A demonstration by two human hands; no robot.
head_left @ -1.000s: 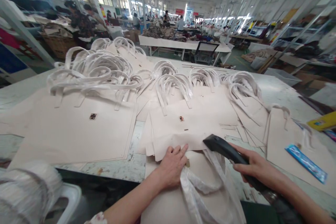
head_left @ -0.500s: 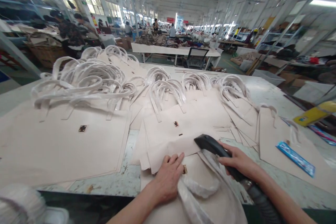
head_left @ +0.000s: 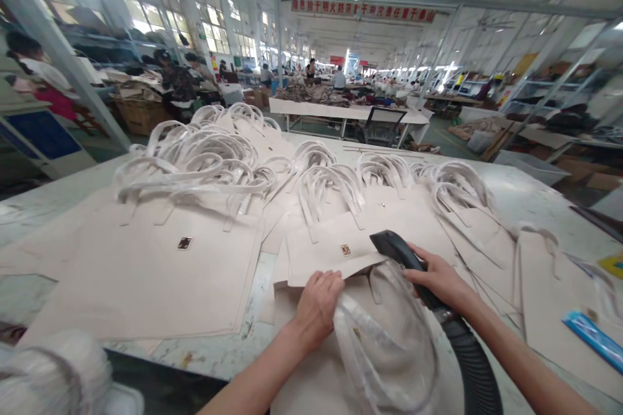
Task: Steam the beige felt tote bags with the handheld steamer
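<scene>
My right hand [head_left: 440,277] is wrapped around a black vacuum nozzle [head_left: 395,253], which tapers to a flat tip and runs back into a ribbed hose [head_left: 470,363]. The tip is close to the lower right edge of a cream bag panel [head_left: 318,258] with a small metal plate [head_left: 345,249]. Curled fingers of my left hand [head_left: 317,308] grip that panel's raised lower edge; the thumb is hidden. Another cream bag [head_left: 384,318] with plastic-wrapped handles [head_left: 350,343] lies nearest me, beneath the nozzle and hanging over the table edge.
A large stack of cream panels [head_left: 141,279] with looped handles [head_left: 204,155] covers the table's left. More panels [head_left: 477,240] fan out rightward, near a blue packet [head_left: 594,340]. A white plastic-wrapped bundle [head_left: 58,369] sits lower left. Other people work farther back.
My view has swung left. The panel's lower edge has come up off the pile, and my left hand, flat on it before, now has its fingers curled around it.
</scene>
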